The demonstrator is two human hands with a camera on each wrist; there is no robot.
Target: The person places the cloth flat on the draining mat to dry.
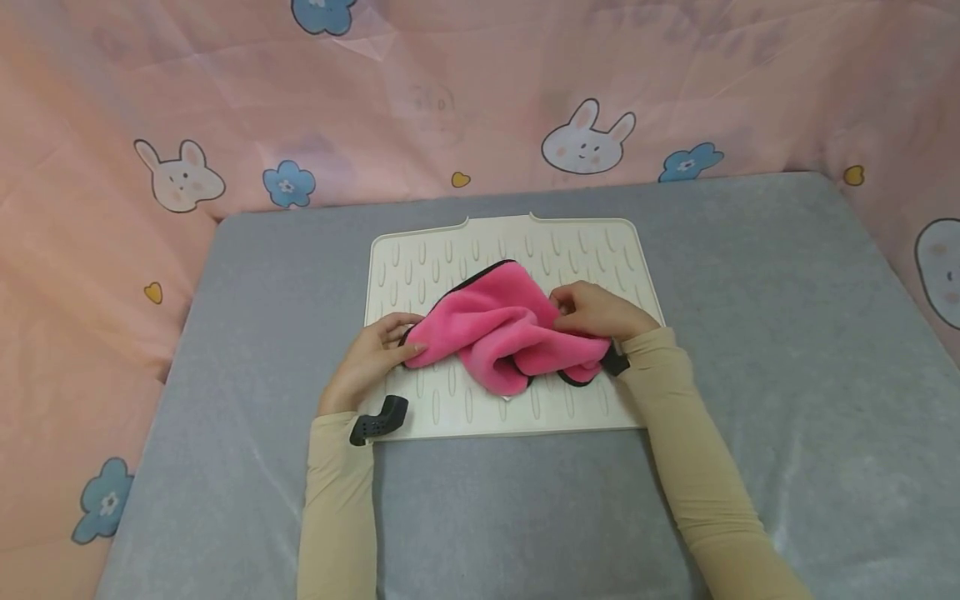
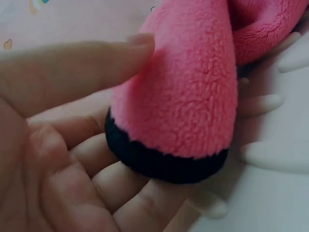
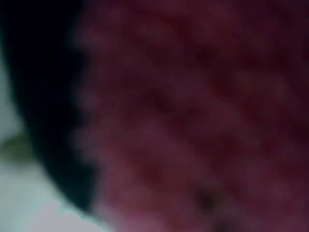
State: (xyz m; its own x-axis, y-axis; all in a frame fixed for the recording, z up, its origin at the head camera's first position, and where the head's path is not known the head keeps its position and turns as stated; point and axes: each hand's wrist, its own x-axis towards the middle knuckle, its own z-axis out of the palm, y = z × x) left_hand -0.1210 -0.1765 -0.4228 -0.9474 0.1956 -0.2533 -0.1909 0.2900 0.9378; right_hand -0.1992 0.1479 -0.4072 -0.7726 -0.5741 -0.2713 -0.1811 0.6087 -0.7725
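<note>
A pink fleecy cloth (image 1: 495, 321) with a black edge lies crumpled on a cream ribbed mat (image 1: 450, 417). At its left end my left hand (image 1: 375, 350) pinches a corner. The left wrist view shows the thumb on top of the pink cloth (image 2: 183, 96) and the other fingers beneath its black hem. My right hand (image 1: 600, 310) pinches the cloth at its right side, fingertips partly hidden in the folds. In the right wrist view, blurred dark cloth (image 3: 193, 121) fills most of the picture and hides that hand.
The mat lies on a table with a grey cover (image 1: 787, 375). A pink curtain (image 1: 465, 100) printed with rabbits and flowers hangs behind and at the sides. Black wrist mounts (image 1: 380, 421) sit at the cuffs of the beige sleeves (image 1: 337, 500).
</note>
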